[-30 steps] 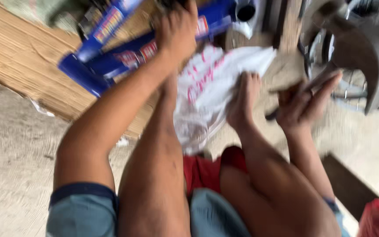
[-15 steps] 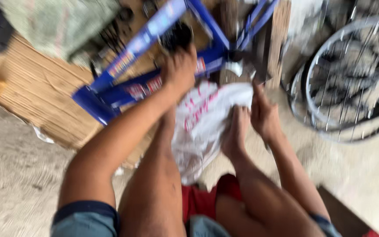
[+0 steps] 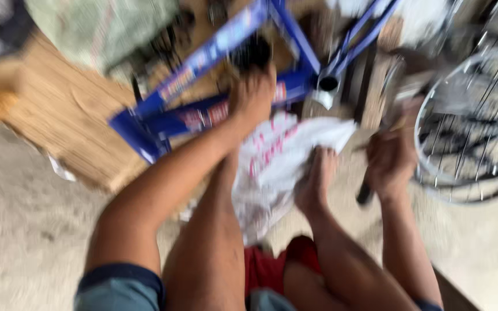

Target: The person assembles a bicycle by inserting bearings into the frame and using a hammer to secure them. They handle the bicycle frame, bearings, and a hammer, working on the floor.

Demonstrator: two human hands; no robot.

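Bare concrete floor runs under everything, grey and gritty, with a sheet of brown cardboard spread across its upper left part. On that cardboard lies a blue bicycle frame, its tubes meeting near a silvery open shell at the middle top of the view. The left hand reaches forward along the outstretched arm and rests on the frame's lower tube, its grip pressed down over the tube (the blur hides how far the fingers wrap). Just below that hand a white plastic bag with red print hangs crumpled between the person's bare knees, touching the frame's edge. The right hand is to the right of the bag, its grip curled tight round a dark, slim tool handle whose lower end pokes out below the fist. A bare foot presses against the bag between the two hands. Beside the right hand, at the right edge, a spoked bicycle wheel lies on the floor, close to the fist but not touching it.
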